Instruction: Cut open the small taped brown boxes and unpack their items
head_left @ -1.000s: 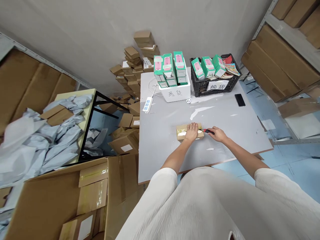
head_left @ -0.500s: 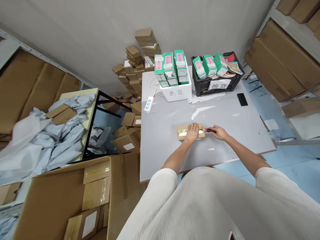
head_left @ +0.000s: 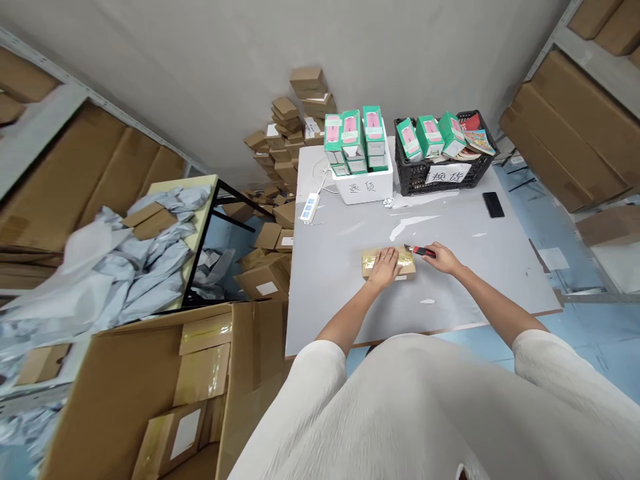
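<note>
A small brown cardboard box [head_left: 404, 265] wrapped in shiny tape lies on the grey table [head_left: 340, 267]. My left hand [head_left: 384, 262] rests flat on top of the box, fingers spread. My right hand [head_left: 440, 257] grips a red and black box cutter [head_left: 420, 251], whose tip points at the box's far right corner.
At the table's back stand a white bin [head_left: 367, 180] and a black crate [head_left: 440, 170], both with green boxes, a power strip [head_left: 310, 207] and a black phone [head_left: 493, 204]. Open cartons [head_left: 150, 387] stand at near left; piled boxes [head_left: 285, 140] behind.
My right hand has lifted the cutter from the box's right end toward its far right corner. The view has shifted a little to the left. My left hand stays on the box.
</note>
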Available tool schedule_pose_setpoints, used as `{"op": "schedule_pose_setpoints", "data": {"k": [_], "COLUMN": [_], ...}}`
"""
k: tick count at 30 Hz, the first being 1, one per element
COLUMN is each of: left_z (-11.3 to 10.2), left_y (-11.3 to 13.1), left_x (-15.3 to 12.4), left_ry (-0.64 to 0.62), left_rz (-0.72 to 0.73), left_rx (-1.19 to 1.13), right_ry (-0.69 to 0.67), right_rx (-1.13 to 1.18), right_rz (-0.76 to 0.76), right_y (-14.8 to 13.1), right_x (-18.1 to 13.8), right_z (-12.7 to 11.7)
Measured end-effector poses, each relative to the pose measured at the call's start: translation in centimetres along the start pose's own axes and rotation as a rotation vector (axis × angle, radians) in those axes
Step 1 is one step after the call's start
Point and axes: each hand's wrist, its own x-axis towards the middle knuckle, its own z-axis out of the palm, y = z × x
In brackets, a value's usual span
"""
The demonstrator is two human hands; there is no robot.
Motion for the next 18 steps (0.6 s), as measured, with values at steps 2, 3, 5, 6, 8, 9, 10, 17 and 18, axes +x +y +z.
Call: {"op": "schedule_pose_setpoints", "data": {"k": [2,3,5,6,8,9,10,17,18], "left_z": [-0.5,-0.7,-0.8,-0.8,-0.6,-0.6,-0.5,-1.4,-1.6], "left_y": [-0.8,-1.1,-1.7,-1.9,-2.2,-2.4,-2.6,-4.1,-4.3], "left_x": [-1.6,-2.5,-4.1,-4.8,-5.8,-6.1,-6.2,-5.7,-5.5], "left_ry": [0.037,0.055,0.081,0.084,0.069,0.053,0.033,-0.044,-0.042], "left_rz": [-0.019,-0.032,-0.063,-0.077,-0.099,-0.107,-0.114,-0.214,-0.235], "left_rx": [0.008,0.016,0.039,0.053,0.077,0.083,0.087,0.038,0.026], "right_ry": [0.008,0.004,-0.03,-0.058,-0.122,-0.154,-0.183,-0.214,-0.22], "right_rx": [0.011,0.015,0.01,-0.003,-0.046,-0.07,-0.093,-0.113,-0.096], "right_rz": [-0.062,-0.098,-0.163,-0.184,-0.188,-0.173,-0.154,-0.038,-0.018], "right_y": [-1.5,-2.3,-4.0,-4.9,-6.4,-7.0,-7.4,-8.1,-8.1], "right_x": [1.6,2.5,4.2,4.9,6.0,6.3,6.5,4.7,4.2], "right_z": [0.5,0.8,1.3,1.7,2.4,2.7,2.9,3.3,3.3]}}
